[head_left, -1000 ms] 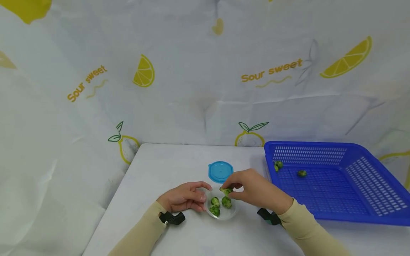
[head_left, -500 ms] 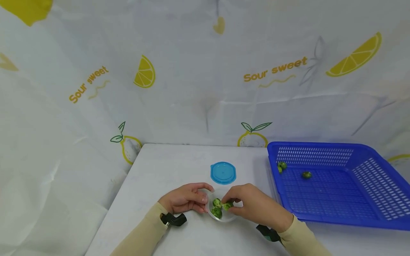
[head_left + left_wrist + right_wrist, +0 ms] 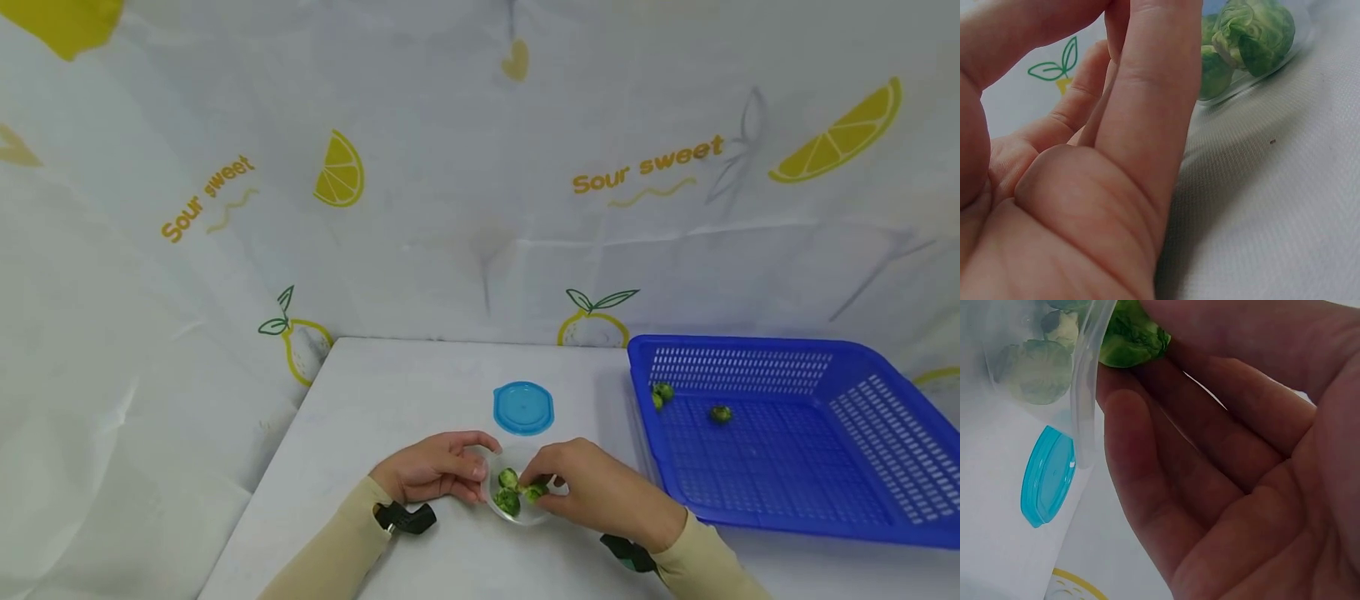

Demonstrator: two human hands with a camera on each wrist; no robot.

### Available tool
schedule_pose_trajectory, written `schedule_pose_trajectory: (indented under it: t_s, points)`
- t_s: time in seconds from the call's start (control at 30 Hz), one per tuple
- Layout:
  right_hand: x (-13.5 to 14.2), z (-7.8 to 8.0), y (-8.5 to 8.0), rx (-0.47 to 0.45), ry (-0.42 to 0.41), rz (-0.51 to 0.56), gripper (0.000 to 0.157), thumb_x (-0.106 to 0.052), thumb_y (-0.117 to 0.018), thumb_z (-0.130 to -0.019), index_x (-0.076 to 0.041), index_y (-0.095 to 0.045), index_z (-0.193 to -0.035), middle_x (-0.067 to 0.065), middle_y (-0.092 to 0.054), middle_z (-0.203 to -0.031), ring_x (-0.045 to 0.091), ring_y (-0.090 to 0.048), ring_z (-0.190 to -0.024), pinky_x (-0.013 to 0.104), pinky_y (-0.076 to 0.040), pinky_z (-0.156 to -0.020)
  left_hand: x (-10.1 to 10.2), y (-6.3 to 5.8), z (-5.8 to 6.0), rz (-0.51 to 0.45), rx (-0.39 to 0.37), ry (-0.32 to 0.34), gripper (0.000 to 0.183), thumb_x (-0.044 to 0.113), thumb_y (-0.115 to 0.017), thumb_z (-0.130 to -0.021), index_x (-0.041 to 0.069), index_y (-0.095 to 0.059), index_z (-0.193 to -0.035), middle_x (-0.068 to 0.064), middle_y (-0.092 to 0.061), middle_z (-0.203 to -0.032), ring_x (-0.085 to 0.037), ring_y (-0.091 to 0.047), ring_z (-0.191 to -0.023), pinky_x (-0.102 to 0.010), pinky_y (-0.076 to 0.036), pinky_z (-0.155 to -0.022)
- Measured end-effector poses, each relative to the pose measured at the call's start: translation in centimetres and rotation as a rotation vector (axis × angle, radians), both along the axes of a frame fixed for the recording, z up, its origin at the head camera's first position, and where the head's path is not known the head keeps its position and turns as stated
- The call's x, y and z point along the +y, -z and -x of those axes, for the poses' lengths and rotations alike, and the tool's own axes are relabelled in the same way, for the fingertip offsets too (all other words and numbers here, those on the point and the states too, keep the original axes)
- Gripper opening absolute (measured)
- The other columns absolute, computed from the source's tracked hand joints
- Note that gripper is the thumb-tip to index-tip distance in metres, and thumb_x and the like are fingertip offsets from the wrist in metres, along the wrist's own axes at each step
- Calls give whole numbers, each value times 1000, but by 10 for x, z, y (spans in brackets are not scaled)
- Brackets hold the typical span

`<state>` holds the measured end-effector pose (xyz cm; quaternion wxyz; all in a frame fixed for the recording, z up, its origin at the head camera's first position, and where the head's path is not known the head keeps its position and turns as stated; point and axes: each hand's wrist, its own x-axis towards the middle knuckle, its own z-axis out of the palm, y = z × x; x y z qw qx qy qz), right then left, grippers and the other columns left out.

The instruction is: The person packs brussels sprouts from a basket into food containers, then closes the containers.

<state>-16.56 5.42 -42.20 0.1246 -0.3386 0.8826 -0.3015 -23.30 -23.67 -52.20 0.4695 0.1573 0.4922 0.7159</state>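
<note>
A small clear round plastic container stands on the white table. My left hand grips its left side, thumb at the rim. My right hand pinches a green Brussels sprout between thumb and fingers, low over the container's right part. The right wrist view shows the held sprout by the translucent rim. Two more sprouts are visible inside on the left; the right fingers hide part of the inside. Through the container's side, the left wrist view shows sprouts beyond my fingers.
Behind the container a blue round lid lies flat on the table. At the right stands a large blue perforated basket with a few sprouts near its left side. A lemon-printed white sheet hangs along the table's back.
My right hand has lowered the pinched sprout from above the rim into the container, covering a sprout that showed there before. The left hand keeps its grip. The head view has shifted slightly.
</note>
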Motion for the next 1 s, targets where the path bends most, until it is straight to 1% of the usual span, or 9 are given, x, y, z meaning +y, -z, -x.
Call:
schedule_pose_trajectory:
  t_s: [0.17, 0.3, 0.4, 0.5, 0.57, 0.7, 0.83, 0.9, 1.0]
  points:
    - [0, -1, 0, -3, 10, -22, 24, -8, -87, -90, -18, -82, -111, -11, -80, -106, 0, -71, -96, 27, -66, -85, 0, 1, 1, -3, 4, 1, 49, 3, -67, -102, 6, -49, -148, -1, -74, -95, -16, -80, -88, -32, -69, -86]
    - [0, -1, 1, 20, 11, -33, 23, -7, -86, -90, -17, -82, -110, -11, -80, -106, 2, -72, -98, 27, -65, -86, 0, 2, 1, -6, 8, 2, 49, 2, -66, -103, 6, -49, -148, -2, -74, -96, -17, -80, -88, -32, -69, -86]
    - [0, -1, 2, 37, 17, -41, 24, -6, -85, -90, -14, -82, -112, -7, -80, -107, 6, -74, -100, 29, -65, -86, 0, 1, 1, -4, 8, -1, 48, 2, -66, -103, 6, -49, -148, -2, -73, -96, -18, -80, -87, -32, -69, -86]
    - [1, -2, 3, 35, 29, -50, 24, -5, -83, -91, -12, -81, -114, -4, -80, -108, 10, -75, -100, 30, -65, -85, 0, 0, 1, -1, 10, -3, 48, 1, -66, -103, 6, -49, -148, -2, -73, -95, -17, -80, -87, -32, -69, -86]
    - [3, -3, 1, 31, 44, -59, 24, -6, -83, -92, -11, -81, -115, -2, -80, -108, 12, -75, -100, 30, -65, -84, 4, -1, 2, -3, 11, 8, 48, 1, -66, -103, 6, -49, -148, -2, -73, -95, -17, -80, -87, -32, -69, -86]
    - [9, -7, -4, 38, 68, -61, 24, -6, -82, -93, -11, -81, -116, -3, -80, -108, 12, -74, -100, 31, -65, -86, 10, -2, 4, -3, 16, 25, 49, 2, -66, -103, 5, -48, -148, -2, -73, -95, -17, -80, -87, -32, -69, -86]
    - [12, -8, -10, 56, 72, -32, 22, -7, -80, -95, -11, -80, -117, -2, -81, -110, 13, -75, -101, 32, -65, -88, 8, -1, 3, 20, 11, 11, 49, 2, -65, -103, 5, -47, -149, -2, -73, -94, -17, -80, -87, -32, -68, -85]
    - [15, -9, -16, 68, 75, -30, 22, -9, -80, -97, -11, -80, -118, -1, -81, -111, 14, -75, -102, 32, -65, -89, 5, -2, 1, 27, 4, -1, 49, 1, -64, -104, 4, -46, -150, -2, -73, -94, -18, -81, -87, -31, -68, -85]
    - [22, -9, -31, 79, 100, -57, 21, -11, -79, -98, -14, -80, -119, -4, -80, -113, 15, -74, -102, 34, -66, -87, 0, -2, -1, 30, -1, -10, 50, 2, -64, -105, 4, -45, -151, -1, -73, -94, -17, -81, -88, -30, -68, -85]
